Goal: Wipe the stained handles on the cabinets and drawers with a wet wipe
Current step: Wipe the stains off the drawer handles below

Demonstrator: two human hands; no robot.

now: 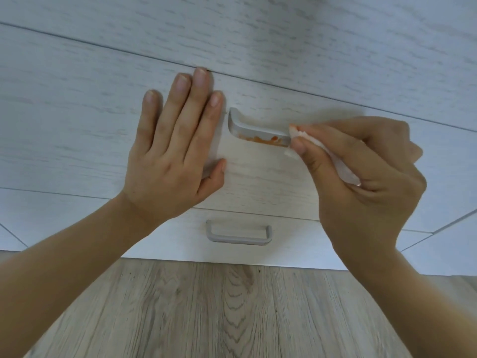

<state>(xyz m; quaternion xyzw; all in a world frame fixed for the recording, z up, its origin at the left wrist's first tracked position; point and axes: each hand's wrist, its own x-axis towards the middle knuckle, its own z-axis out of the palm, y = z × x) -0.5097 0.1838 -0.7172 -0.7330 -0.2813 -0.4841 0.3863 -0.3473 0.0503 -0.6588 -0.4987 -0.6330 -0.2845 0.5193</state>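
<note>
Pale wood-grain drawer fronts (258,177) fill my view. My left hand (175,151) lies flat beside the stained handle (255,131); my right hand (361,166) pinches the wet wipe (296,136) at its right end. Orange residue could smear onto the front if I drag sideways.

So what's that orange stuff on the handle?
An orange stain smeared along the upper handle. The right hand covers its right end with the wet wipe, so any stain there is hidden.
</note>
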